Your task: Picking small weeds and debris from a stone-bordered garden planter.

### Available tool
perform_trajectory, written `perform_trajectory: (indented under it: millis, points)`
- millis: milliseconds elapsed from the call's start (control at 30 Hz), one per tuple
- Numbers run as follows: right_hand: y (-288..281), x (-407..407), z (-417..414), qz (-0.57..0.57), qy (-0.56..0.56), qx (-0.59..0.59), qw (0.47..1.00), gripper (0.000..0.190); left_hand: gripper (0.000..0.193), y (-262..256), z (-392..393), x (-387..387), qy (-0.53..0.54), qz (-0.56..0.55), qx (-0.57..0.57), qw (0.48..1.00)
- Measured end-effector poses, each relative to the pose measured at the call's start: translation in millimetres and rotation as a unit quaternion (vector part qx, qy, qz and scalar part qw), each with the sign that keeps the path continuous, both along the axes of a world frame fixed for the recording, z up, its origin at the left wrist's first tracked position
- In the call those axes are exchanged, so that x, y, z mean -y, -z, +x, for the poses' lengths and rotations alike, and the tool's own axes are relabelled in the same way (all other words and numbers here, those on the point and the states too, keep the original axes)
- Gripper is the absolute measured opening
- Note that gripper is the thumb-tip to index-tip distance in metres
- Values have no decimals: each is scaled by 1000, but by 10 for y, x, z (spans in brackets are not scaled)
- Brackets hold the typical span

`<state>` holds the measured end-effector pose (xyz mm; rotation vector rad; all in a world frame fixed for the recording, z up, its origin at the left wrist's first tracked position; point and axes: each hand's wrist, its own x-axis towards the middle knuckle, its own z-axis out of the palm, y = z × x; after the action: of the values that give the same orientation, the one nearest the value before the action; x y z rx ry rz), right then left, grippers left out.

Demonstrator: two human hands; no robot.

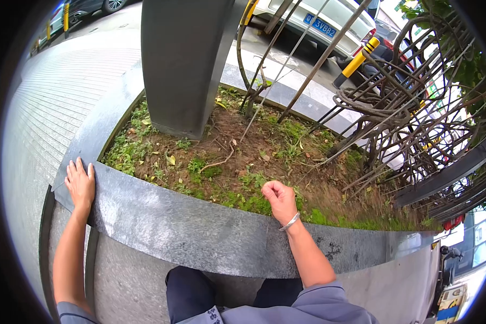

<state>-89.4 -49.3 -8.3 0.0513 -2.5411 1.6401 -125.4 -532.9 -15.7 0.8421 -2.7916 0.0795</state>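
My left hand (80, 184) lies palm down near the corner of a polished grey stone ledge (178, 227), fingers slightly apart. Curled with the thumb against the fingers, my right hand (280, 199) is over the inner side of the ledge and the edge of the planting bed (263, 150); nothing shows in it, though the inside of the fist is hidden. A silver bracelet (290, 222) circles that wrist. Around the fist are green moss (255, 205), small weeds (253, 178) and brown soil. A yellow leaf (171, 160) and a thin bare root or twig (220, 158) lie farther in.
A dark square pillar (182, 69) rises from the bed. Thin poles (324, 60) and tangled woody vines (389, 101) crowd the right side. Beyond are a yellow-and-black bollard (356, 62) and a parked white car (340, 24). Ribbed pale paving (77, 89) runs along the left.
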Motion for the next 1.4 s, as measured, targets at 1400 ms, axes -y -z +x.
perform_trajectory:
  millis: [1400]
  points:
    - [13, 189, -1243, -160, -56, -4, 986, 12, 52, -22, -5, -53, -4, 7, -4, 1000]
